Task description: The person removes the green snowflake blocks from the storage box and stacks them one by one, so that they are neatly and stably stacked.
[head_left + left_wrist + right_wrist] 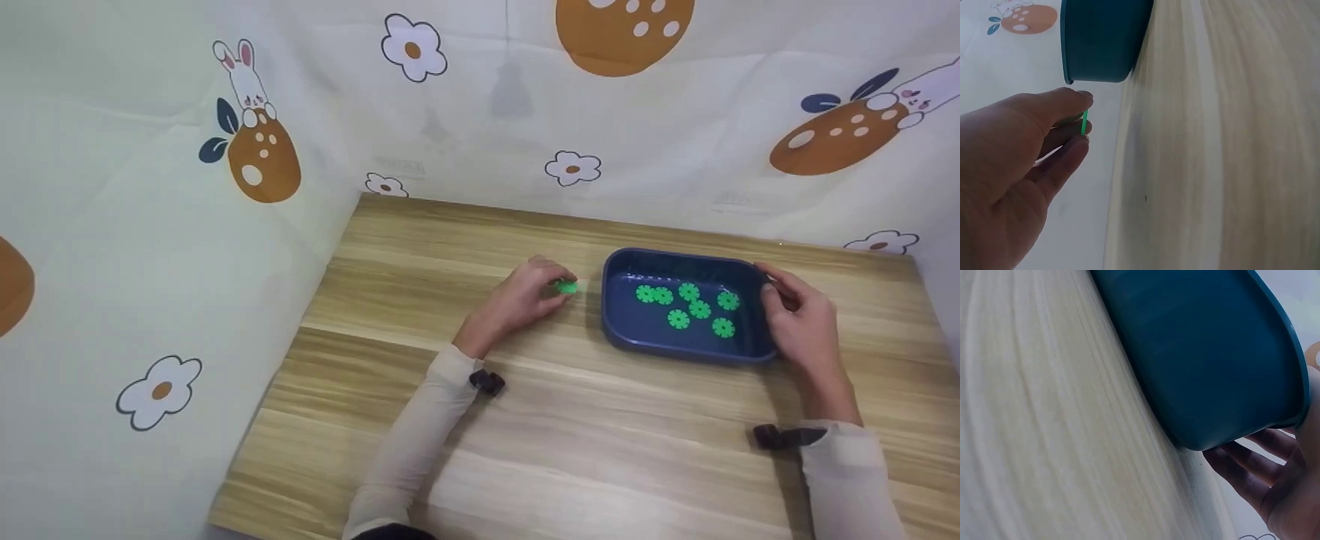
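Observation:
A green notched plastic disc (566,287) is pinched between the thumb and fingers of my left hand (521,300), just left of a dark blue rectangular bin (686,352). In the left wrist view the disc (1084,122) shows edge-on at the fingertips, apart from the bin's wall (1106,42). Several more green notched discs (699,309) lie flat on the bin's floor, two of them overlapping at the left. My right hand (806,319) grips the bin's right end, thumb at the rim. Its fingers (1252,461) are against the outer wall in the right wrist view.
The bin stands on a wood-grain table (570,435) toward its back right. A pale cloth (480,112) printed with rabbits, flowers and orange shapes hangs behind the table and at its left. Each sleeve carries a small black wrist device (487,382).

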A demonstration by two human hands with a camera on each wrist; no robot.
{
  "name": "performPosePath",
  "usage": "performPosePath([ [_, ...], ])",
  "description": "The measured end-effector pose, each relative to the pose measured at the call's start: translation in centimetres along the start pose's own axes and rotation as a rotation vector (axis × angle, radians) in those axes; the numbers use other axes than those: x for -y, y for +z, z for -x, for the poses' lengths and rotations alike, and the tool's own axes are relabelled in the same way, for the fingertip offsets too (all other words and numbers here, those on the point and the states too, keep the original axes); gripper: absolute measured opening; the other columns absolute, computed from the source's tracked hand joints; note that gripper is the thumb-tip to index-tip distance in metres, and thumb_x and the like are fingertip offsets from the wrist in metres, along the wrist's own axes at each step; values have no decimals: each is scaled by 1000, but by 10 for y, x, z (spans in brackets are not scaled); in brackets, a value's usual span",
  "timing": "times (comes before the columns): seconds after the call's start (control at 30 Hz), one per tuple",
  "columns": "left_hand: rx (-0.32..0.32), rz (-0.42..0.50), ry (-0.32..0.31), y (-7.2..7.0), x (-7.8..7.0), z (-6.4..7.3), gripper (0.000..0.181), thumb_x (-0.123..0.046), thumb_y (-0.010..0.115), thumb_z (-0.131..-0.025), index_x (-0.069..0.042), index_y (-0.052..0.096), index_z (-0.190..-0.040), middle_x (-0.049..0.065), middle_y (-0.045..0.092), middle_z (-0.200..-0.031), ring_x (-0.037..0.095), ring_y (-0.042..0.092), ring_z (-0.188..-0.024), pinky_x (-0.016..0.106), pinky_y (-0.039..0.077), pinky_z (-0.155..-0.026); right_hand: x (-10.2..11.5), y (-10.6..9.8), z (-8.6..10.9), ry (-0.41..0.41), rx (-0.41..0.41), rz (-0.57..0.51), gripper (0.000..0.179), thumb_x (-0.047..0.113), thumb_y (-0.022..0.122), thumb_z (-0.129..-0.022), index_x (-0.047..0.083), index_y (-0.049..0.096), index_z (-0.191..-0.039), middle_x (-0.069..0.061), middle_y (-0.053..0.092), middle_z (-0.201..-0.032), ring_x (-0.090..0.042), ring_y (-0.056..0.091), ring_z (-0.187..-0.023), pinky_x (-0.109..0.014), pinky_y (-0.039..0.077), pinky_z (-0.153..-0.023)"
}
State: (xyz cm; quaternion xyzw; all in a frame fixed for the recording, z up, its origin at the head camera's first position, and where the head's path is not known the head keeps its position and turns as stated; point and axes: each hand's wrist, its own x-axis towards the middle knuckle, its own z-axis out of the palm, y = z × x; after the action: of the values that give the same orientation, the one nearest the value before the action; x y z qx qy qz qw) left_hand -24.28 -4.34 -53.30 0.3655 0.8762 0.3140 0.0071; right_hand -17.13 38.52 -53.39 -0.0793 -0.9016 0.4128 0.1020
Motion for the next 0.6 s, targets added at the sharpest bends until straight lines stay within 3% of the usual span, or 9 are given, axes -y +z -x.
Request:
performPosePath([
  [0.3,105,-5,-12,6,7,-2,23,-11,76,-101,-6,80,-123,6,82,-120,22,72,-113,35,58,-105,0,2,1,-44,-27,-17,40,27,55,-111,19,69,-148,-19,70,-143,18,58,-100,3,43,-85],
  [0.6,118,-5,-2,7,10,0,22,-7,75,-99,-6,81,-120,5,82,-117,22,72,-110,38,59,-102,-1,4,1,-100,-62,-32,38,19,59,-108,15,72,-143,-25,72,-134,18,61,-96,2,45,-83],
])
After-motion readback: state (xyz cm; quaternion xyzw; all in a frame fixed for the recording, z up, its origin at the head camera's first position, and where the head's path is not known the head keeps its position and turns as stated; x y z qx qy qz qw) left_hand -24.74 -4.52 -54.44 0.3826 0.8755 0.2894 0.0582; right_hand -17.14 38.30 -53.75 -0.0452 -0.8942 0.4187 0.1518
